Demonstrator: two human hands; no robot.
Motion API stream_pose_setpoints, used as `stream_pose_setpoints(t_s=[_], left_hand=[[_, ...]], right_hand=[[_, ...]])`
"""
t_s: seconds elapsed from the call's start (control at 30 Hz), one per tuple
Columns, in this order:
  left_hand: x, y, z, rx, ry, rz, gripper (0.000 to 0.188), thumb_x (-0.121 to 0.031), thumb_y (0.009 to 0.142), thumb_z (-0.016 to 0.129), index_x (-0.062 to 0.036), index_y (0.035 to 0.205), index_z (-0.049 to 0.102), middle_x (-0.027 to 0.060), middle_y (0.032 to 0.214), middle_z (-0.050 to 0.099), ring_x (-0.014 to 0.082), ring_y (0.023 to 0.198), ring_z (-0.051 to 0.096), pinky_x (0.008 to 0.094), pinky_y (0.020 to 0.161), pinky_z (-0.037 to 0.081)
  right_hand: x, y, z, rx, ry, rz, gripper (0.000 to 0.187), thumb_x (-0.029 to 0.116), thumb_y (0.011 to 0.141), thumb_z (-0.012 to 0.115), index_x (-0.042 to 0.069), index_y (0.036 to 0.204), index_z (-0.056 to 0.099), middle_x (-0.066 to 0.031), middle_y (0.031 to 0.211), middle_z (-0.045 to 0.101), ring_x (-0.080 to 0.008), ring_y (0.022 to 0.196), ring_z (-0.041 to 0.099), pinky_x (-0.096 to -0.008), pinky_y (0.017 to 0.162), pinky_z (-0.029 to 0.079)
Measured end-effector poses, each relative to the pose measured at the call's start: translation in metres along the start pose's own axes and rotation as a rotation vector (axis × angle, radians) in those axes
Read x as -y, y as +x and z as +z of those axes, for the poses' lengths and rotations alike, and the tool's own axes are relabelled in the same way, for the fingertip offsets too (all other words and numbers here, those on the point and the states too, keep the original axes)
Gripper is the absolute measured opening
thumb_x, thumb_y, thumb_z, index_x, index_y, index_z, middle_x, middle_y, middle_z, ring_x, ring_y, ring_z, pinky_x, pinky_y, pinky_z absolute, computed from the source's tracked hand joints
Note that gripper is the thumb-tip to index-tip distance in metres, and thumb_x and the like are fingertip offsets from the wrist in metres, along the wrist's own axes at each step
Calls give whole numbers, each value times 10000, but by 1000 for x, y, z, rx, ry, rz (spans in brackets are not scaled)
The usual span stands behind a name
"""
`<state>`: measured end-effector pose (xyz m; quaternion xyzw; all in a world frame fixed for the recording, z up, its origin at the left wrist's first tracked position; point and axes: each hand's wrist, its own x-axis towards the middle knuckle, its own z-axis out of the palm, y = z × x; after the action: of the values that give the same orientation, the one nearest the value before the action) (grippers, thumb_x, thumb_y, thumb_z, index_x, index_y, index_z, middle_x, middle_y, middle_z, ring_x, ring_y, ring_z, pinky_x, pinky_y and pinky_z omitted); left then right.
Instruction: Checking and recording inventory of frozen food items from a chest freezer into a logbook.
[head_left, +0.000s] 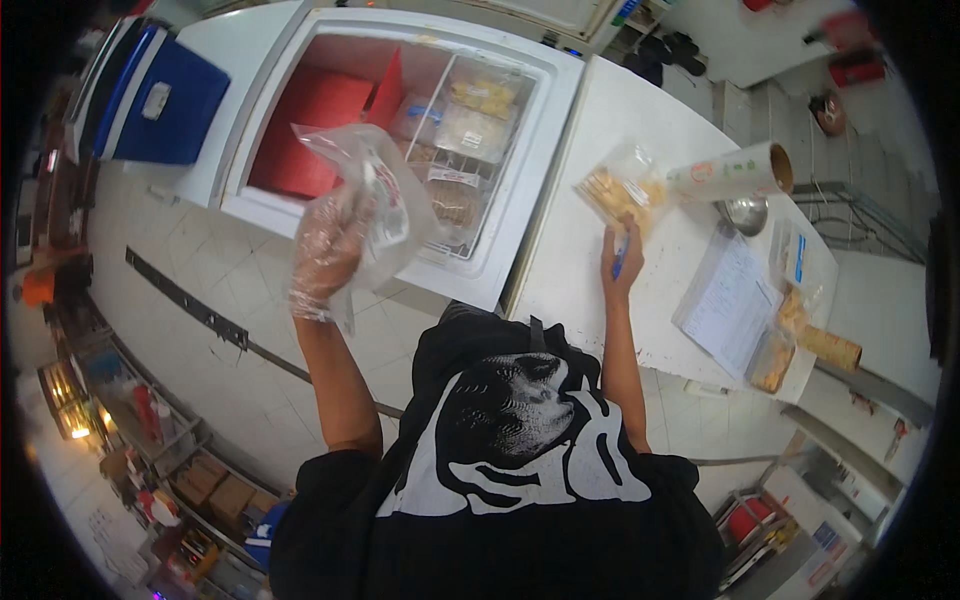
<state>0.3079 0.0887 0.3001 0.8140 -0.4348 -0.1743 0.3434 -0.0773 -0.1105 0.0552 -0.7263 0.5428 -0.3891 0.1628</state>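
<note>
My left hand, in a clear plastic glove, is closed around a crumpled clear plastic bag. It holds the bag up over the front edge of an open white chest freezer. On the white counter to the right, my right hand is bare. A blue pen is gripped in it. Its fingertips touch the near side of a clear bag of yellowish food pieces, which lies flat on the counter.
Inside the freezer are a red panel and a wire basket with packed food bags. A plastic film roll, metal bowl, written sheet and more food packs are on the counter. A blue cooler stands at far left.
</note>
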Motion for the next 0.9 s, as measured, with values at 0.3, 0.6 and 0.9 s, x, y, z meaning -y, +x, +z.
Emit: stream_pose_setpoints(t_s=[0.3, 0.6, 0.9], left_hand=[[-74, 31, 143, 907, 276, 417, 437, -314, 1006, 577, -125, 1397, 626, 188, 1194, 705, 374, 1079, 664, 476, 966, 521], [-157, 73, 307, 776, 436, 815, 228, -246, 978, 625, -143, 1161, 711, 193, 1066, 715, 362, 974, 700, 470, 874, 544], [-251, -46, 330, 380, -279, 668, 149, -112, 965, 649, -84, 1104, 696, 136, 1033, 695, 262, 957, 697, 403, 851, 556]], right_hand=[[-18, -82, -86, -63, 60, 262, 223, 106, 1002, 615, 30, 1204, 670, -180, 1230, 721, -297, 1206, 671, -366, 957, 542], [-71, -145, -176, -355, 129, 648, 247, 191, 1056, 550, 19, 1166, 689, -123, 1089, 752, -198, 994, 694, -321, 874, 535], [-170, -113, -263, -516, 180, 607, 285, 105, 1001, 581, 5, 1266, 607, -117, 1011, 760, -137, 817, 652, -268, 762, 517]])
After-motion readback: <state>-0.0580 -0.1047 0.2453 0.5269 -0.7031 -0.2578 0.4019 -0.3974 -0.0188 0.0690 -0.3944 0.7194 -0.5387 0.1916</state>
